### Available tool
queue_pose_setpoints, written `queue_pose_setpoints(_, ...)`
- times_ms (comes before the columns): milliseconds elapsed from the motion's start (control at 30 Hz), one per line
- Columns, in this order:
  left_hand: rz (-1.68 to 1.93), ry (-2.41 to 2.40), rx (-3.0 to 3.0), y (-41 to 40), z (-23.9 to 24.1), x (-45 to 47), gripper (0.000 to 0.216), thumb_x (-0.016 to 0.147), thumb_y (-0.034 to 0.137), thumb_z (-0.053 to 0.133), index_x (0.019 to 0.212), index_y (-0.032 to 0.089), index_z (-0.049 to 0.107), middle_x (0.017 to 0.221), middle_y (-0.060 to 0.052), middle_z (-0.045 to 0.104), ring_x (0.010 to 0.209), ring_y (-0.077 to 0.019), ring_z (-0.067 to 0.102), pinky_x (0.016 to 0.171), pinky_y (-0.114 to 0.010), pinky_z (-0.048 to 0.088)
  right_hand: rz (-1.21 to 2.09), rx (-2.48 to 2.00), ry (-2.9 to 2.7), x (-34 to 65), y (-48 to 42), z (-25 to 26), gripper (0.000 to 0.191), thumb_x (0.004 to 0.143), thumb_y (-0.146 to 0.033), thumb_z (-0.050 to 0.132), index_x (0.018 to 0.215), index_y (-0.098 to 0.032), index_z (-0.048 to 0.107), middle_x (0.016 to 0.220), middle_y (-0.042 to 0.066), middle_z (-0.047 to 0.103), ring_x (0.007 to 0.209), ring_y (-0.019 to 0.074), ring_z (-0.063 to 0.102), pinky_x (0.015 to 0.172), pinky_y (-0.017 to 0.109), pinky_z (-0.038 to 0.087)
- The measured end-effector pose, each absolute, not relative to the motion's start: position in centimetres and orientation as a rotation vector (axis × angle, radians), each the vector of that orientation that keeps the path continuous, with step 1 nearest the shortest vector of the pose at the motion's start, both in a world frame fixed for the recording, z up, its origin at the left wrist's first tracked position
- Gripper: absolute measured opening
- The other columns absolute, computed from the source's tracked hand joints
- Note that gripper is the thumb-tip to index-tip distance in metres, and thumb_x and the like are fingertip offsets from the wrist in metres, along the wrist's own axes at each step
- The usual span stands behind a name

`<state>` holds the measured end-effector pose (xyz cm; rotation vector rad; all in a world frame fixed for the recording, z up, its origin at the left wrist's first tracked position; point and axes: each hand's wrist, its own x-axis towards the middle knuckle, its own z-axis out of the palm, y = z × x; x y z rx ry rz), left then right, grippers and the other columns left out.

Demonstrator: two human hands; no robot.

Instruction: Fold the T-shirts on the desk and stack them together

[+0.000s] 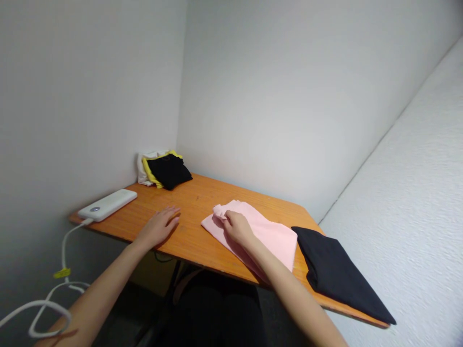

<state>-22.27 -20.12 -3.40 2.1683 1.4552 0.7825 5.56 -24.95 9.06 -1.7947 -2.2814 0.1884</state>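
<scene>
A folded pink cloth [269, 232] lies on the orange wooden table [195, 200], near its front edge. My right hand [237, 226] rests on the cloth's left part, its fingers closed in a pinch on a bunched fold of the fabric. My left hand [159, 225] lies flat on the bare tabletop to the left of the cloth, fingers stretched out, holding nothing.
A folded black cloth [336, 272] lies at the table's right end, beside the wall. A small pile of white, yellow and black clothes [164, 169] sits in the far corner. A white power bank [107, 204] with a white cable [63, 250] lies at the left edge.
</scene>
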Motion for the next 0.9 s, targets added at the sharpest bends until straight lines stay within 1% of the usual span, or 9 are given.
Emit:
queue_pose_setpoints(133, 0.984, 1.130, 2.252, -22.1, 0.1, -21.2, 0.060, 0.096, 0.046, 0.041, 0.149, 0.019, 0.034, 0.158, -0.011, 0.029, 0.146, -0.0238, 0.024, 0.119, -0.044, 0.021, 0.966, -1.281, -2.257, 6.7, -27.9, 12.0, 0.009, 0.086, -0.023, 0.048, 0.082, -0.019, 0.055, 0.078, -0.002, 0.058, 0.075, 0.0147, 0.052, 0.069, 0.024, 0.039)
queue_pose_setpoints(200, 0.901, 0.856, 2.364, -24.0, 2.6, -19.9, 0.053, 0.094, 0.044, 0.049, 0.144, 0.025, 0.044, 0.157, -0.009, 0.031, 0.144, -0.0264, 0.028, 0.118, -0.044, 0.023, 1.139, -1.183, -2.264, 7.6, -29.5, 12.9, 0.009, 0.086, -0.025, 0.050, 0.084, -0.020, 0.057, 0.080, -0.002, 0.058, 0.077, 0.0144, 0.052, 0.071, 0.024, 0.039)
queue_pose_setpoints(300, 0.646, 0.574, 2.404, -26.8, 5.5, -17.6, 0.029, 0.095, 0.042, 0.048, 0.102, 0.023, 0.070, 0.122, -0.009, 0.064, 0.113, -0.0241, 0.058, 0.099, -0.035, 0.042, 0.948, -1.292, -2.208, 9.6, -30.7, 13.2, 0.014, 0.089, -0.029, 0.048, 0.083, -0.020, 0.057, 0.080, -0.001, 0.059, 0.077, 0.0153, 0.052, 0.072, 0.025, 0.038)
queue_pose_setpoints(400, 0.625, 0.615, 2.271, -29.1, 6.3, -15.7, 0.044, 0.101, 0.040, 0.030, 0.080, 0.018, 0.063, 0.083, -0.004, 0.065, 0.079, -0.0175, 0.058, 0.078, -0.027, 0.045, 0.541, -1.437, -2.063, 11.7, -31.0, 13.0, 0.018, 0.089, -0.031, 0.047, 0.077, -0.021, 0.056, 0.079, 0.001, 0.058, 0.078, 0.0173, 0.052, 0.073, 0.028, 0.039)
queue_pose_setpoints(533, 0.702, 0.662, 2.124, -30.8, 5.8, -13.5, 0.037, 0.098, 0.043, 0.037, 0.082, 0.018, 0.059, 0.084, -0.003, 0.063, 0.078, -0.0180, 0.056, 0.075, -0.027, 0.043, 0.123, -1.603, -1.855, 12.6, -32.2, 12.9, 0.013, 0.085, -0.028, 0.051, 0.075, -0.021, 0.055, 0.079, 0.003, 0.053, 0.077, 0.0188, 0.051, 0.072, 0.031, 0.039)
queue_pose_setpoints(633, 0.785, 0.772, 1.931, -31.6, 6.4, -11.7, 0.035, 0.096, 0.042, 0.040, 0.085, 0.018, 0.063, 0.084, -0.003, 0.065, 0.083, -0.0201, 0.059, 0.079, -0.028, 0.045, -0.003, -1.729, -1.683, 11.0, -34.7, 13.0, 0.013, 0.088, -0.032, 0.054, 0.080, -0.021, 0.052, 0.076, 0.001, 0.052, 0.071, 0.0177, 0.050, 0.069, 0.030, 0.038)
queue_pose_setpoints(733, 0.866, 0.788, 1.701, -32.9, 7.6, -10.5, 0.045, 0.097, 0.047, 0.033, 0.098, 0.018, 0.068, 0.096, -0.005, 0.069, 0.096, -0.0228, 0.061, 0.092, -0.032, 0.045, 0.406, -1.773, -1.740, 8.1, -38.0, 12.9, 0.028, 0.094, -0.040, 0.048, 0.073, -0.022, 0.047, 0.066, -0.002, 0.053, 0.061, 0.0152, 0.049, 0.060, 0.027, 0.035)
queue_pose_setpoints(800, 0.801, 0.805, 1.631, -34.1, 8.5, -10.2, 0.051, 0.096, 0.051, 0.030, 0.099, 0.018, 0.069, 0.099, -0.008, 0.070, 0.098, -0.0243, 0.061, 0.093, -0.034, 0.046, 0.758, -1.744, -1.782, 6.5, -40.1, 12.6, 0.027, 0.093, -0.042, 0.052, 0.075, -0.022, 0.049, 0.065, -0.002, 0.056, 0.059, 0.0147, 0.051, 0.057, 0.026, 0.034)
queue_pose_setpoints(900, 0.701, 0.703, 1.668, -35.9, 9.5, -10.2, 0.054, 0.096, 0.054, 0.029, 0.106, 0.019, 0.068, 0.107, -0.011, 0.069, 0.104, -0.0254, 0.060, 0.097, -0.037, 0.046, 0.723, -1.756, -1.795, 5.1, -42.1, 12.5, 0.028, 0.079, -0.040, 0.070, 0.082, -0.023, 0.048, 0.073, -0.001, 0.058, 0.066, 0.0169, 0.052, 0.060, 0.027, 0.035)
